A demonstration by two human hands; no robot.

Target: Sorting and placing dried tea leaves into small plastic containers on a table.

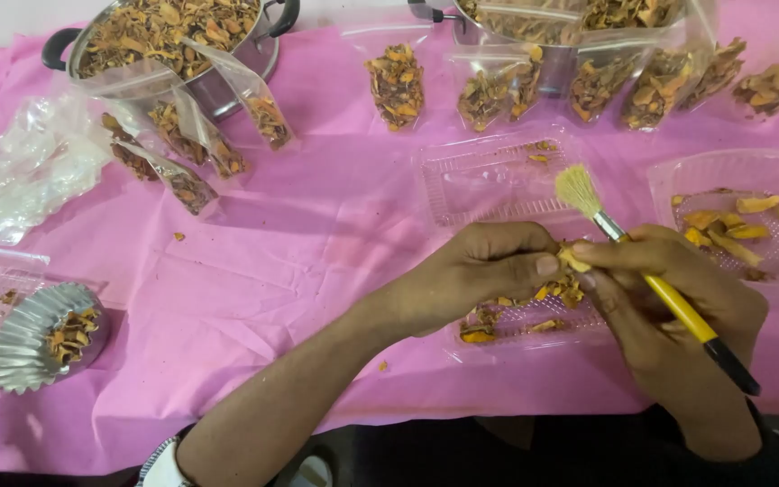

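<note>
Head view, looking down on a worktop under pink cloth. Left hand curled shut, thumb and fingertips pinching a small yellow dried piece. Right hand meets it fingertip to fingertip on the same piece; a yellow-handled brush lies across this hand, gripped in the closed fingers, pale bristles up and away from the body, dark handle end toward the wrist. Directly beneath both hands: clear plastic tray with orange-brown dried pieces. Just beyond the hands, a nearly empty clear tray. Beyond the right hand, a clear bowl holding yellow strips. Far past the left forearm, a fluted foil cup.
</note>
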